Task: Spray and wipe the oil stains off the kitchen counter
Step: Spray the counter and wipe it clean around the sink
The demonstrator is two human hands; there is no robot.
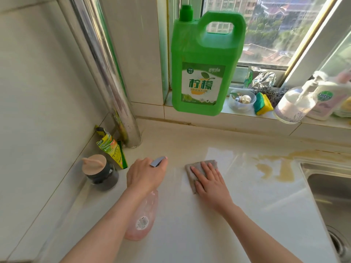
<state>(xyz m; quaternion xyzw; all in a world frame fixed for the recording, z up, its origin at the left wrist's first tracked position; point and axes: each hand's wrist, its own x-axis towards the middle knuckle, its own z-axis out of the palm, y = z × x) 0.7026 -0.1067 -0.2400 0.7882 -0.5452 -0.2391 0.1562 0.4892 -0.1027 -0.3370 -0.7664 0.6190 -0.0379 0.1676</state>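
Head view: left hand (144,175) is wrapped round the neck of the spray bottle (142,221), a translucent pink body with a white label and a grey-blue nozzle (157,161) pointing away over the counter (209,234).

Right hand (210,183) lies flat, fingers straight, pressing a grey cloth (190,178) onto the counter, just beside the left hand.

Oil stains (275,169) are yellow-brown and patchy, smeared in streaks and blobs. They lie right of the cloth, apart from it, running to the sink (326,186) rim and along the back edge.

Counter surface is pale cream and glossy, with window glare.
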